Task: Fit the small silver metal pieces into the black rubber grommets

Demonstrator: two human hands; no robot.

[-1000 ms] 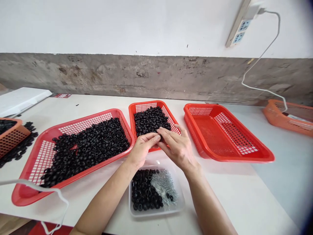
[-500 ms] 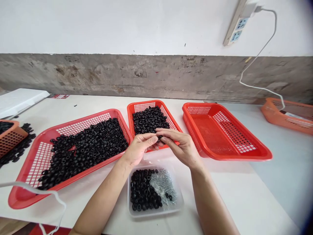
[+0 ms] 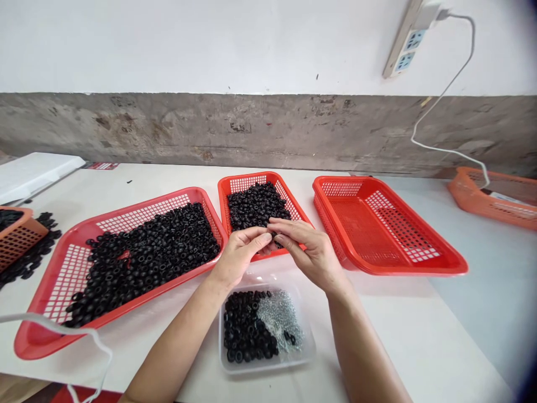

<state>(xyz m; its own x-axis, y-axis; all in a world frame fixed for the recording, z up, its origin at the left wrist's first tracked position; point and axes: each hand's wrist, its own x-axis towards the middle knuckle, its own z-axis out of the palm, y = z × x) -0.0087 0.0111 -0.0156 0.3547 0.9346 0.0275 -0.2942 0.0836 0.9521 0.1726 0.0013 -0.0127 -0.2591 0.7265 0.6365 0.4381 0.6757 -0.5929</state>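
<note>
My left hand (image 3: pixel 240 257) and my right hand (image 3: pixel 308 254) meet above the front rim of a small red mesh basket (image 3: pixel 247 178), which is heaped with black rubber rings (image 3: pixel 255 206). Between my right thumb and forefinger a black rubber ring (image 3: pixel 274 237) shows. My left fingers curl close to it, and whatever they hold is hidden. Below my wrists, a clear plastic box (image 3: pixel 268 366) holds black rings and a heap of small glassy beads (image 3: pixel 281 320). To the left lies a large red mesh basket (image 3: pixel 37 342), full of black rings.
A wide red mesh basket (image 3: pixel 419 271) stands right of my hands. Orange baskets sit at the far left (image 3: pixel 19 238) and far right (image 3: pixel 490 202), with loose black rings (image 3: pixel 31 262) on the white table (image 3: pixel 377 313) at left. A white cable (image 3: pixel 62 317) crosses the near left.
My hands have drawn slightly closer together over the small basket. The whole scene has shifted a little in view, and the baskets and box stay in place on the table.
</note>
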